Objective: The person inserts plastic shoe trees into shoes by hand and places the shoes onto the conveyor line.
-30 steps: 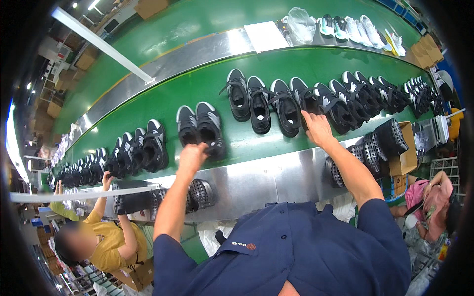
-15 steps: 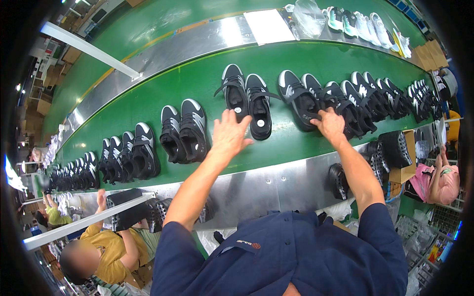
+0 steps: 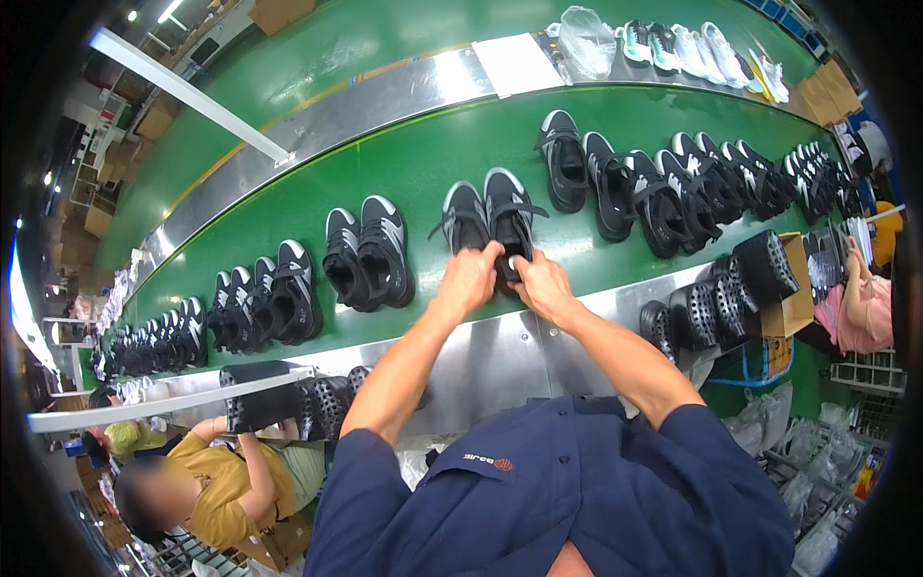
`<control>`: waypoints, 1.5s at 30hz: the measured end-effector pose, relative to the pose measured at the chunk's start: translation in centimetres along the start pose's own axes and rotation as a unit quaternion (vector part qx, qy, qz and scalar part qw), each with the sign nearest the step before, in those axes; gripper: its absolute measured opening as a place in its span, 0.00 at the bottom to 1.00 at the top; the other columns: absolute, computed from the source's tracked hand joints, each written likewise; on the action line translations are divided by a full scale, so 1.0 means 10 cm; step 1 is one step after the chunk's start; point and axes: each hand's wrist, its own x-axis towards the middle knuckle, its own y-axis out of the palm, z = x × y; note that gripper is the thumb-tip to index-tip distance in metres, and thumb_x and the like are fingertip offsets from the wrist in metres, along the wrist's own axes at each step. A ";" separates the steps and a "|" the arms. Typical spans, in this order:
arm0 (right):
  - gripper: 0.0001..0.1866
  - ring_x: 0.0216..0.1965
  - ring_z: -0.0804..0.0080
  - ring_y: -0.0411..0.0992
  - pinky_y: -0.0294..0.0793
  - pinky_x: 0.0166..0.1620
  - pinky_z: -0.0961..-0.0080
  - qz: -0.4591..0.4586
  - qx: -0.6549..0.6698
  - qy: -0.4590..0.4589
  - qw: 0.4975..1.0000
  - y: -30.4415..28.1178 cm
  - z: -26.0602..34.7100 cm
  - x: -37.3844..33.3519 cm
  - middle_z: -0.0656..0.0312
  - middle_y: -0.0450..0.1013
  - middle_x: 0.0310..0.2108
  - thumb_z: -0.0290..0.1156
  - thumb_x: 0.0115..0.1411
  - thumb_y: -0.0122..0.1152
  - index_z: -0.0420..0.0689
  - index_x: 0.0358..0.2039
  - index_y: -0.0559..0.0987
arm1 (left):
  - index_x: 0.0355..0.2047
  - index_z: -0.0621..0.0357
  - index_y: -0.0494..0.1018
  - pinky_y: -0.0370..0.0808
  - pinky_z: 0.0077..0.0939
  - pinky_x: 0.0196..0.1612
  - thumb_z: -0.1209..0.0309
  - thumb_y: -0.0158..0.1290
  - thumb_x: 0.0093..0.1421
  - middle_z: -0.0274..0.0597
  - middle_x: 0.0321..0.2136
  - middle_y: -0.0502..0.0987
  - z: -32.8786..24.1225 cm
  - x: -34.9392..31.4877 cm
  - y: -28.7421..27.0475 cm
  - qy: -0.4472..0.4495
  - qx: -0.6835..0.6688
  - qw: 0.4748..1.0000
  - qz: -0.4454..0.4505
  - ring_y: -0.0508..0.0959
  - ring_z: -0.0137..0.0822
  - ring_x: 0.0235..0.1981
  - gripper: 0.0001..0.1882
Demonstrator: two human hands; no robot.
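Two black and grey sneakers stand side by side in front of me on the green belt, toes away from me. At the heel of the left sneaker (image 3: pixel 464 213), my left hand (image 3: pixel 471 279) has its fingers closed. My right hand (image 3: pixel 544 285) grips the heel of the right sneaker (image 3: pixel 508 200), its thumb near the opening. A strap sticks out to the side on each of the two shoes. Both hands hide most of the heels. Just right of this pair, another sneaker (image 3: pixel 563 162) stands a little farther off, beside a matching sneaker (image 3: pixel 609 188).
More sneaker pairs line the belt (image 3: pixel 423 144) on both sides, such as a pair (image 3: pixel 385 252) to the left. Black perforated forms (image 3: pixel 692 315) stand along the near metal ledge (image 3: pixel 519 356). A white sheet (image 3: pixel 519 65) lies on the far ledge. A co-worker (image 3: pixel 226 486) sits at left.
My right hand has left the shoes on the right and come over to the middle. My left hand, spread before, has closed on a heel. The pair on the left has shifted slightly right.
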 end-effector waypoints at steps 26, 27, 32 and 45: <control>0.23 0.35 0.47 0.78 0.76 0.43 0.56 0.102 -0.015 -0.032 0.994 -1.19 0.09 -1.78 0.44 0.77 0.27 0.50 0.49 0.66 0.38 0.29 0.82 | 0.42 0.64 0.81 0.73 0.21 0.20 0.74 0.56 0.61 0.34 0.24 0.79 -1.30 -0.21 -0.01 -0.179 -0.368 0.901 0.144 0.72 0.24 0.18 0.11; 0.24 0.36 0.47 0.78 0.76 0.43 0.56 0.134 -0.002 -0.023 0.991 -1.25 0.08 -1.76 0.44 0.77 0.27 0.50 0.48 0.66 0.38 0.29 0.82 | 0.42 0.63 0.81 0.73 0.20 0.21 0.74 0.56 0.61 0.34 0.24 0.79 -1.31 -0.16 -0.08 -0.178 -0.386 0.886 0.185 0.72 0.23 0.18 0.11; 0.24 0.31 0.46 0.77 0.74 0.38 0.58 0.159 0.087 0.004 0.983 -1.36 -0.04 -1.81 0.44 0.76 0.23 0.49 0.46 0.67 0.36 0.29 0.81 | 0.38 0.66 0.81 0.69 0.23 0.21 0.74 0.59 0.59 0.34 0.19 0.74 -1.36 -0.04 -0.25 -0.233 -0.359 0.858 0.284 0.70 0.25 0.18 0.09; 0.17 0.34 0.47 0.77 0.78 0.41 0.55 0.010 -0.053 0.010 0.998 -0.96 -0.07 -2.08 0.46 0.75 0.32 0.42 0.46 0.69 0.41 0.29 0.83 | 0.28 0.65 0.80 0.71 0.30 0.24 0.62 0.62 0.56 0.42 0.17 0.76 -1.42 -0.14 0.09 -0.053 -0.182 0.972 0.139 0.74 0.29 0.20 0.15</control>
